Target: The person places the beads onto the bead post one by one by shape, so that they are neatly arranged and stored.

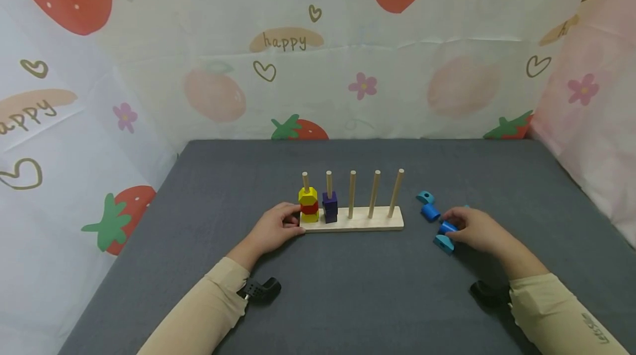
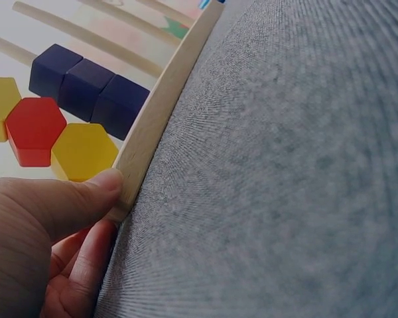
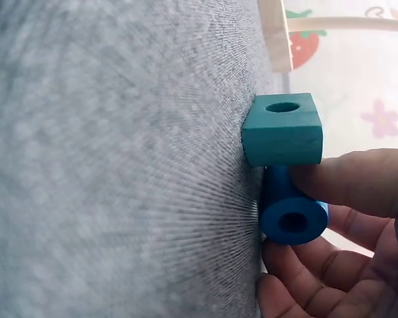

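Note:
My left hand [image 1: 273,228] grips the left end of a wooden peg stand [image 1: 370,222], thumb on its front. Yellow and red hexagonal beads [image 2: 36,129] are stacked on the leftmost peg, dark purple blocks [image 2: 86,89] on the one beside it. Right of the stand, my right hand [image 1: 479,229] holds a blue cylinder [image 3: 272,222] between thumb and curled fingers, close to the cloth. A teal block [image 3: 282,146] with a hole lies right beside that cylinder, near the thumb tip. Farther back are another blue cylinder [image 1: 430,212] and a teal half-round block [image 1: 425,197].
Bare wooden pegs [image 1: 374,195] rise from the middle and right of the stand. A sliver of teal shows behind my right hand. Grey cloth [image 1: 348,289] covers the table, and a printed curtain [image 1: 397,95] hangs along its back and sides.

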Available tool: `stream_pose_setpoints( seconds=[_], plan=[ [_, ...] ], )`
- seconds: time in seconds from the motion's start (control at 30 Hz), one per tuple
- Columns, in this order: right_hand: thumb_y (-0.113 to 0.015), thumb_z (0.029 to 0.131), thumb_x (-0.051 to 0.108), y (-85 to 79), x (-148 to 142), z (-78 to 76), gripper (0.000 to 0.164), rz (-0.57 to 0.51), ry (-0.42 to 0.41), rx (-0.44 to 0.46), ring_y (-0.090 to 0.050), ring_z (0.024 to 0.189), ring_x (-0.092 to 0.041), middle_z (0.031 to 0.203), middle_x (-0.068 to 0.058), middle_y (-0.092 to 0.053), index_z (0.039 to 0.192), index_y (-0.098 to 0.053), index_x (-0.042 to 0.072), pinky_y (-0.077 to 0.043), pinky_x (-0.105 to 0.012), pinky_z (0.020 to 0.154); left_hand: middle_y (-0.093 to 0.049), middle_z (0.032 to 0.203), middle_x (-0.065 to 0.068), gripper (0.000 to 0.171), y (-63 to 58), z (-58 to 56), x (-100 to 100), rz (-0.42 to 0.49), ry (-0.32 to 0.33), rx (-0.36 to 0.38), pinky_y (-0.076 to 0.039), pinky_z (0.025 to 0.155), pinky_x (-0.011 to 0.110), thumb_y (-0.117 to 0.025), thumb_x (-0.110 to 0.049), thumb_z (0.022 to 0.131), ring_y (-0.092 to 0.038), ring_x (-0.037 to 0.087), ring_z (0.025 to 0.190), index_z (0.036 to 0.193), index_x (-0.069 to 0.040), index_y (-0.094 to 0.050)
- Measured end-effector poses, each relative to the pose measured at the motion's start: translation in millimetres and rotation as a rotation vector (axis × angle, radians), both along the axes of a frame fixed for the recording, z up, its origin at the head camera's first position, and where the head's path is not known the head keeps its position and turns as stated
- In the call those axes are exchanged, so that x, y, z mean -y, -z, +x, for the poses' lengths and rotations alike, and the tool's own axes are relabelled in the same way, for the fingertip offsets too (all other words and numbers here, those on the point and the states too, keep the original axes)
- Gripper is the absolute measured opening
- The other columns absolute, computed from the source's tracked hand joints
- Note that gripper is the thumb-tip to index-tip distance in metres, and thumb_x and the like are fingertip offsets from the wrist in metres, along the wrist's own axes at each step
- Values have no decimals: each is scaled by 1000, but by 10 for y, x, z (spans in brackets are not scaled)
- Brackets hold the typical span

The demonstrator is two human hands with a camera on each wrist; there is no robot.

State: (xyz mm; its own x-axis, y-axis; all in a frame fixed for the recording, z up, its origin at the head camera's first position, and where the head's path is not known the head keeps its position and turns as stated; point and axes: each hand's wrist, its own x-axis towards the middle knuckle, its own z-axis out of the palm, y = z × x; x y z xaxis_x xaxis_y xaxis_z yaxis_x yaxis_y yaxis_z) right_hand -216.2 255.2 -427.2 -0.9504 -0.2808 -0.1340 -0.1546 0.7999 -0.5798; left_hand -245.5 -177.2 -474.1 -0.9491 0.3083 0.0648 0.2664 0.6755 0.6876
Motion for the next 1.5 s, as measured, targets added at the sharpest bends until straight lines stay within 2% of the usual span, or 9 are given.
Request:
stream_pose_setpoints(
  seconds=[0.17,0.27,0.4,0.53,0.7,0.8,1.07,1.3,1.5],
  plan=[
    [-61,87,15,-30,43,10,28,24,-11,-22,-54,93,-29,104,-17,-59,111,-59,2,-44,-44,75,-56,109,0,52,4,-3,-3,3,0,0,-47,75,26,-73,-23,79,-53,10,85,126,-7,-56],
    [-60,88,17,-78,70,-5,28,11,7,-34,-54,93,-28,104,-16,-59,112,-59,4,-45,-43,74,-56,109,-1,52,9,-8,-1,5,0,-1,-47,75,26,-73,-23,79,-53,9,84,125,-8,-56],
    [-61,88,22,-192,120,-13,34,-32,50,-47,-55,93,-29,105,-16,-58,116,-55,3,-47,-41,73,-56,109,-1,52,13,-13,2,7,-2,1,-47,75,26,-72,-24,79,-53,9,85,126,-8,-56],
    [-58,90,29,-331,193,-15,44,-89,90,-70,-54,101,-32,114,-19,-56,125,-50,3,-47,-45,79,-56,110,-1,52,13,-13,8,9,-2,-1,-47,76,27,-72,-23,79,-53,9,85,126,-8,-56],
    [-56,90,34,-504,354,-23,42,-175,99,-154,-55,103,-29,113,-13,-57,125,-51,10,-46,-46,83,-56,111,0,52,8,-12,14,11,2,-6,-47,76,27,-72,-23,79,-53,10,85,126,-7,-55],
    [-57,90,35,-598,482,-20,40,-233,94,-227,-57,99,-24,109,-9,-59,122,-53,11,-47,-42,81,-56,110,0,52,10,-14,14,10,5,-9,-47,76,26,-72,-23,79,-53,10,85,126,-7,-55],
    [-62,87,26,-780,827,-21,35,-393,76,-352,-59,90,-9,105,-6,-59,116,-55,8,-47,-17,73,-56,109,-1,52,17,-13,3,12,-3,-6,-47,76,27,-73,-23,79,-53,10,85,126,-8,-55],
    [-63,87,21,-919,1031,-15,37,-546,154,-462,-57,88,-4,105,-8,-59,119,-54,5,-46,-14,74,-56,110,0,52,20,-6,-5,12,3,-20,-47,76,28,-72,-23,79,-54,9,84,126,-7,-56],
    [-63,87,17,-1004,1159,-77,37,-581,87,-454,-57,86,-3,103,-11,-59,119,-54,2,-46,-14,74,-56,109,-1,52,20,-9,0,8,1,-24,-47,77,28,-72,-24,79,-53,10,85,126,-7,-55]
  ],
)
